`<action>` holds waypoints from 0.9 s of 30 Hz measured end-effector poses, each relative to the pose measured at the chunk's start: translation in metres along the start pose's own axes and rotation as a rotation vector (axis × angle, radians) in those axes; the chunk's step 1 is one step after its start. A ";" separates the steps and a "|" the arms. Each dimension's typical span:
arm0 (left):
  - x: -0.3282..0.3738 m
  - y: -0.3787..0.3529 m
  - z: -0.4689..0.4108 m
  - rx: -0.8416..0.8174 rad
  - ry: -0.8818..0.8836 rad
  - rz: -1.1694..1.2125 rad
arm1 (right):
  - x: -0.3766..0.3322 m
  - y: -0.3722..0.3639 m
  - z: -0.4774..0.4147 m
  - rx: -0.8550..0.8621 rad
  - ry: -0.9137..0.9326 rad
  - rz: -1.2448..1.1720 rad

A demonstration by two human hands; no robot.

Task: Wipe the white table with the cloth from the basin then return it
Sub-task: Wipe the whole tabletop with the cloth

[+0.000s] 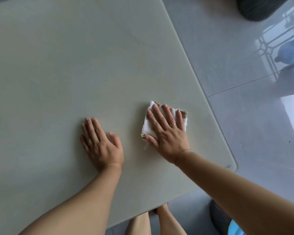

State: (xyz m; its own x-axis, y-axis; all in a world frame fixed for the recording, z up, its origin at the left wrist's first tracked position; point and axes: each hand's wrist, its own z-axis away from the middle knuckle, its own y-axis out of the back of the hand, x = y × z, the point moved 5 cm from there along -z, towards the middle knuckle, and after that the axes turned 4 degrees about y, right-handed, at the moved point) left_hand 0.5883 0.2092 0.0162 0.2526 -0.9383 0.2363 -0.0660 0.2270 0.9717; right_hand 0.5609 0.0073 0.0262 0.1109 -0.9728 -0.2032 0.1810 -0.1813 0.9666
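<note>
The white table [75, 65] spreads under both hands, its rounded corner to the right of the right hand [166, 131], with glossy grey floor tiles [244, 116] beyond. That hand presses flat, fingers straight and spread, on the folded cloth [148, 127] on the tabletop. The left hand [100, 145] lies flat on bare table just left of it. A dark ribbed round object [256, 7] stands on the floor far beyond the hands, its inside unseen.

The left grip [101, 145] lay palm down at lower centre, fingers straight and together. Right of it, the right grip [167, 133] lay flat too, fingers spread. Bare forearms [85, 200] stretched up from the bottom edge.
</note>
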 end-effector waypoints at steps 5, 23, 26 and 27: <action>0.001 0.001 0.001 -0.033 0.002 -0.010 | 0.067 0.014 -0.039 0.021 -0.340 -0.038; 0.002 0.001 -0.002 -0.129 0.012 -0.043 | 0.036 0.020 -0.154 0.087 -0.601 -0.110; 0.004 0.002 -0.001 -0.133 0.017 -0.056 | -0.009 0.015 -0.158 0.003 -0.189 -0.057; 0.003 0.003 -0.001 -0.136 0.019 -0.055 | -0.006 0.018 -0.158 -0.018 -0.048 -0.030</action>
State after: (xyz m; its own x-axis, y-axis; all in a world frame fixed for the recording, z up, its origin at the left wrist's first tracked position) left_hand 0.5899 0.2070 0.0195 0.2705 -0.9454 0.1819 0.0796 0.2103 0.9744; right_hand 0.7181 0.0329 0.0203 0.0583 -0.9729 -0.2236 0.2007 -0.2080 0.9573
